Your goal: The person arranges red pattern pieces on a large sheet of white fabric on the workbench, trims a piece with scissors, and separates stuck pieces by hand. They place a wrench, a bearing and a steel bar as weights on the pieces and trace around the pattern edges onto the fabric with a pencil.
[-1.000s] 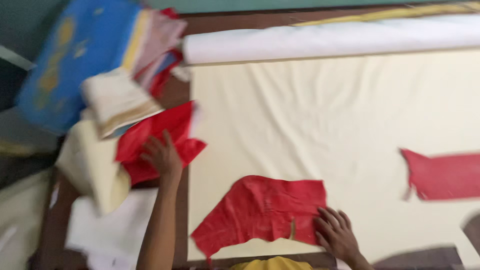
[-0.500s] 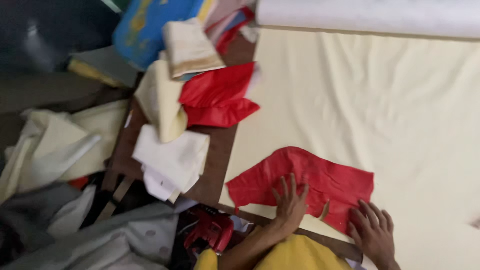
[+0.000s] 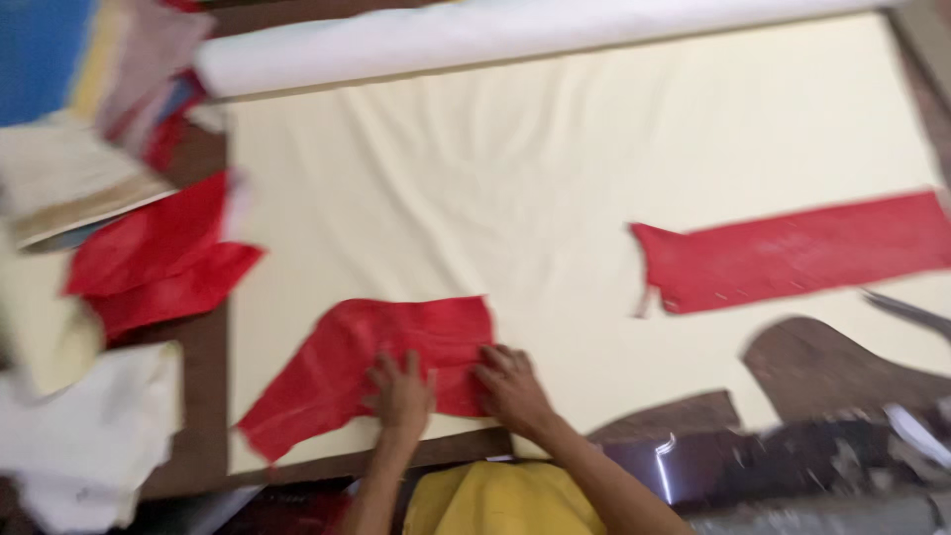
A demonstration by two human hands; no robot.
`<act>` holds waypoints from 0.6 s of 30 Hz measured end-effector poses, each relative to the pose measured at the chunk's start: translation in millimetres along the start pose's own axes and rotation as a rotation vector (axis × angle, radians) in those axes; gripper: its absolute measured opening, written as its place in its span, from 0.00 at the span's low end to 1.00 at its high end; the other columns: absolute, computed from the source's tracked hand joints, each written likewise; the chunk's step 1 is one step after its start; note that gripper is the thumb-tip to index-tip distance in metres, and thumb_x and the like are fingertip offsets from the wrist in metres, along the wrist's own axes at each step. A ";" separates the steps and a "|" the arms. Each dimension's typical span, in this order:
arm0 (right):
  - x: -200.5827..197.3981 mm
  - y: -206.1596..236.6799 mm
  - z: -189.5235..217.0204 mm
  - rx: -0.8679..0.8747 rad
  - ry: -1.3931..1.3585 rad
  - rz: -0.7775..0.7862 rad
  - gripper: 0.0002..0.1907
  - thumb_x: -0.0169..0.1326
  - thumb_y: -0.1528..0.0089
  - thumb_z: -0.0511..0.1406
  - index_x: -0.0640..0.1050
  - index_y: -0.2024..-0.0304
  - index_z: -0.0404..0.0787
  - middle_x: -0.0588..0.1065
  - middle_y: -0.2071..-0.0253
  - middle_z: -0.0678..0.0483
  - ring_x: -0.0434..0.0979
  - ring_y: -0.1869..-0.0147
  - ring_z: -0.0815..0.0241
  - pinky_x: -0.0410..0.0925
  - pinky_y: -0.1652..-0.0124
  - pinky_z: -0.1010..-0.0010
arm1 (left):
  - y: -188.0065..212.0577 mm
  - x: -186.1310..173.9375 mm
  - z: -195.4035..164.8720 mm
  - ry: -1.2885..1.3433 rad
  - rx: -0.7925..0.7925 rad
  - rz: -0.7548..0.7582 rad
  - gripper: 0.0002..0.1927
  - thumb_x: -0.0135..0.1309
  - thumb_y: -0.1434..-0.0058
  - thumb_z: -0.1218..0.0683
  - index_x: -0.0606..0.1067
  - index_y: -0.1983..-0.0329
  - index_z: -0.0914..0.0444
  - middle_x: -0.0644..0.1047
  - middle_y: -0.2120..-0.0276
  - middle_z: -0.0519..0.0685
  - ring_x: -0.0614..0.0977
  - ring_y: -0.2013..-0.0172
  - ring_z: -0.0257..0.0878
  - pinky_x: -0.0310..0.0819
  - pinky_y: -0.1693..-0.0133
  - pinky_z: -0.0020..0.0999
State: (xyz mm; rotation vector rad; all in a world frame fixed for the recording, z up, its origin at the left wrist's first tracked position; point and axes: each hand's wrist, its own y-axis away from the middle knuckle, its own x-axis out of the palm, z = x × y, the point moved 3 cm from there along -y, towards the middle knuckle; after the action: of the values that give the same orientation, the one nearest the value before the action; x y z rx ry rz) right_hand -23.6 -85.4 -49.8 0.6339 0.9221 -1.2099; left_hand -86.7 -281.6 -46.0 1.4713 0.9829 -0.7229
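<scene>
Both hands lie flat, fingers spread, on a red cut piece of fabric with one slanted edge (image 3: 371,367) that rests near the near edge of a wide sheet of pale cream cloth (image 3: 555,188) spread over the work surface. The left hand (image 3: 401,391) presses palm down on the middle of the red piece, and the right hand (image 3: 510,381) presses on its right end, with its fingertips at the border where red meets cream. Neither hand closes around anything; each is open and simply laid on the fabric. The two hands sit just beside each other.

Far across the cream sheet lies a long white roll of cloth (image 3: 475,40), running left to right. To the right, well apart from the hands, a long red strip of fabric (image 3: 792,253) lies on the same cream sheet. Off the sheet's left edge, on the dark brown tabletop (image 3: 203,337), sit two overlapping red fabric pieces (image 3: 158,263), and beside them a loose heap of cream and white cloth pieces (image 3: 79,416). The picture is blurred, so fine detail in the fabrics cannot be told. A yellow garment (image 3: 500,500) shows at the near edge, between the person's forearms.
</scene>
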 end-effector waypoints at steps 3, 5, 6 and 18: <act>-18.0 10.2 -11.5 0.048 -0.047 -0.001 0.29 0.62 0.44 0.38 0.73 0.40 0.42 0.63 0.32 0.39 0.59 0.29 0.37 0.54 0.34 0.43 | 7.1 6.8 -20.1 -0.032 0.046 -0.030 0.34 0.51 0.35 0.39 0.60 0.28 0.52 0.48 0.27 0.67 0.54 0.31 0.72 0.59 0.46 0.82; -34.9 30.3 -27.9 0.061 -0.074 -0.046 0.26 0.61 0.42 0.37 0.73 0.41 0.40 0.65 0.33 0.39 0.61 0.30 0.37 0.56 0.36 0.43 | 19.5 12.1 -38.2 -0.025 0.076 -0.020 0.38 0.55 0.38 0.40 0.59 0.27 0.53 0.51 0.28 0.68 0.56 0.32 0.72 0.62 0.44 0.77; -41.7 42.1 -36.3 0.102 -0.142 -0.050 0.24 0.61 0.41 0.36 0.74 0.43 0.39 0.66 0.35 0.38 0.63 0.31 0.36 0.58 0.37 0.45 | 28.3 14.0 -49.2 -0.021 0.092 -0.047 0.39 0.56 0.38 0.40 0.59 0.26 0.53 0.53 0.28 0.69 0.58 0.33 0.72 0.64 0.42 0.73; -135.9 202.7 -155.6 0.713 -0.110 -0.387 0.11 0.58 0.39 0.32 0.80 0.54 0.37 0.77 0.49 0.45 0.78 0.47 0.47 0.73 0.49 0.61 | 37.4 63.3 -257.7 -0.123 0.779 0.083 0.32 0.58 0.39 0.47 0.66 0.34 0.63 0.57 0.32 0.69 0.61 0.35 0.65 0.59 0.41 0.66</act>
State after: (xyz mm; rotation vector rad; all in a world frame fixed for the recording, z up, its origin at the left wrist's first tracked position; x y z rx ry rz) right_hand 121.1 163.8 -22.9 0.9616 0.5118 -1.9308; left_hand -49.6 -16.2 -47.0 2.0835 0.5494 -1.1982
